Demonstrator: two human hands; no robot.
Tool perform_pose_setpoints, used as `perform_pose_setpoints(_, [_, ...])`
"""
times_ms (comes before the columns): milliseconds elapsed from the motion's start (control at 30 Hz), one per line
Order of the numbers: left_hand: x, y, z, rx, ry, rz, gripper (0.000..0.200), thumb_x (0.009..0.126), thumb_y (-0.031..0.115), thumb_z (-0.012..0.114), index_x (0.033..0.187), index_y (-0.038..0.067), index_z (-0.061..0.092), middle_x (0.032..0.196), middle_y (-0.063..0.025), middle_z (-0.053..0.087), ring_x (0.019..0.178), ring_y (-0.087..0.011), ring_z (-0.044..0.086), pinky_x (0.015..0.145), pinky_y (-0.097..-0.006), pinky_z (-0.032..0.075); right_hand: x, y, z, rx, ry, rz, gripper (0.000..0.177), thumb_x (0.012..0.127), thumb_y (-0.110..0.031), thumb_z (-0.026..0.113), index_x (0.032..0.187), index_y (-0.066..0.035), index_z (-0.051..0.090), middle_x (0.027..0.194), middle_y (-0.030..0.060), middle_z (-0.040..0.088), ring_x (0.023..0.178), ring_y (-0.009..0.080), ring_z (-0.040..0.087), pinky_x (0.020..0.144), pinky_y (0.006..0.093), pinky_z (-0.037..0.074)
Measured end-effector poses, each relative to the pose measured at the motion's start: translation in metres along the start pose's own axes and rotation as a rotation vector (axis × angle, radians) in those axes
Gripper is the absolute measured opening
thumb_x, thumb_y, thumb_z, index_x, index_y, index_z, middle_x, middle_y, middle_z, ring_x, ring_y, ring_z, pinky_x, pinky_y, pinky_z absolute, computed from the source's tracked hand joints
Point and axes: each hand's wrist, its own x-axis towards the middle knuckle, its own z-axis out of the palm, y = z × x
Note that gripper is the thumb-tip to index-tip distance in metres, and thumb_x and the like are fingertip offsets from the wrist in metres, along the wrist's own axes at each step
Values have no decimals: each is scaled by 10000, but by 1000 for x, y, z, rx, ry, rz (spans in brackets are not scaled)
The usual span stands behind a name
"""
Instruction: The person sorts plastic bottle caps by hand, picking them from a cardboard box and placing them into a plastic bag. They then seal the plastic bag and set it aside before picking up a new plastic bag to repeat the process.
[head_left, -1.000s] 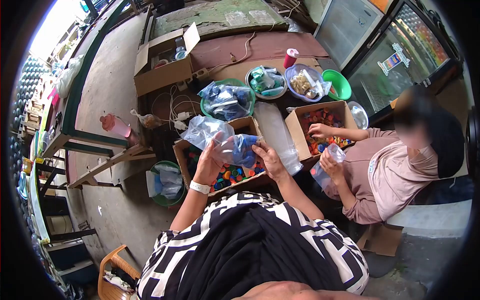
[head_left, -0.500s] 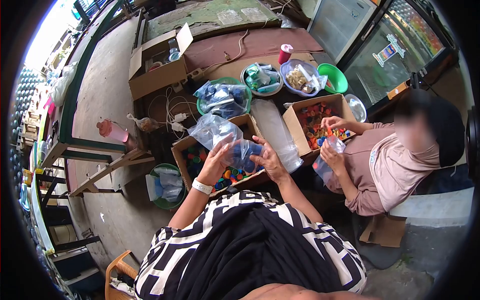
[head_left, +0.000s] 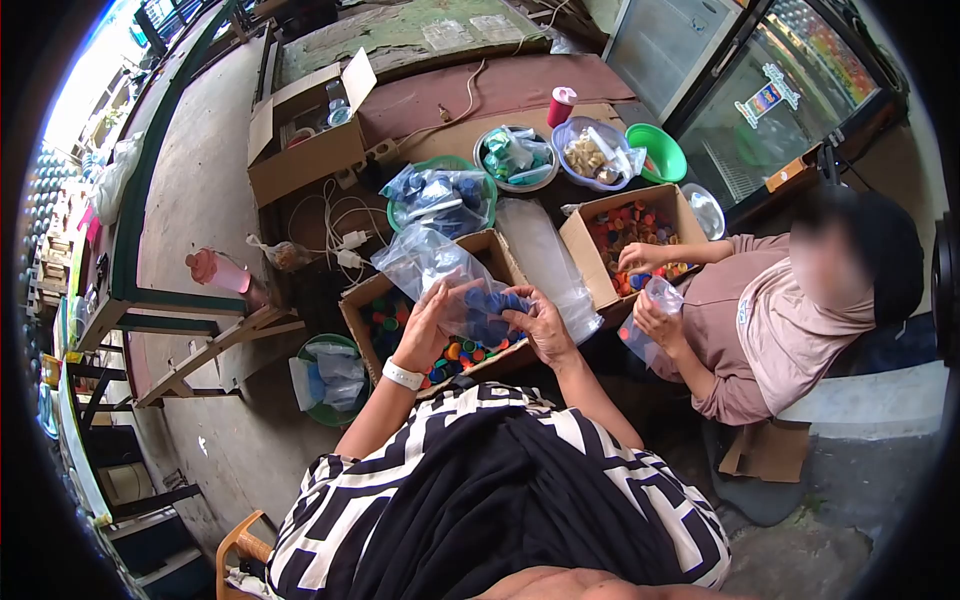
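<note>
I hold a clear, crinkled plastic bag (head_left: 465,322) with round blue plastic caps (head_left: 488,303) gathered inside, up above an open brown cardboard box (head_left: 498,253) in front of my lap. My left hand (head_left: 425,328), with a white band (head_left: 402,376) at its wrist, has its fingers closed narrowly on the bag's loose film, the thumb lying across toward the caps. My right hand (head_left: 541,326) grips the other side, thumb and fingers drawn together on the end where the blue caps bunch; how firmly either hand presses, I cannot tell. The bag's slack part spreads up past my left fingertips. Under my hands, the box holds loose caps (head_left: 463,352) in orange, yellow, green and blue. Just beside it lie flat, clear plastic sheets or bags (head_left: 545,262), and beyond its far edge is a round green basket (head_left: 491,212) heaped with clear bags of dark blue pieces. To my right, a person in a mauve top (head_left: 730,315) holds another clear bag (head_left: 664,293) and reaches with one hand into a second cardboard box (head_left: 588,268) of mostly red and orange caps.
</note>
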Motion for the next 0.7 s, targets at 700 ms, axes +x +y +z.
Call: perform_pose_setpoints(700, [6,-8,-19,88,17,-79,627,846,11,654,1390,25,341,1326,-160,515,1144,-210,552,950,-350,471,0,-8,5,21,15,84,570,778,47,690,1278,-11,422,1102,82,593,976,143,596,872,278,493])
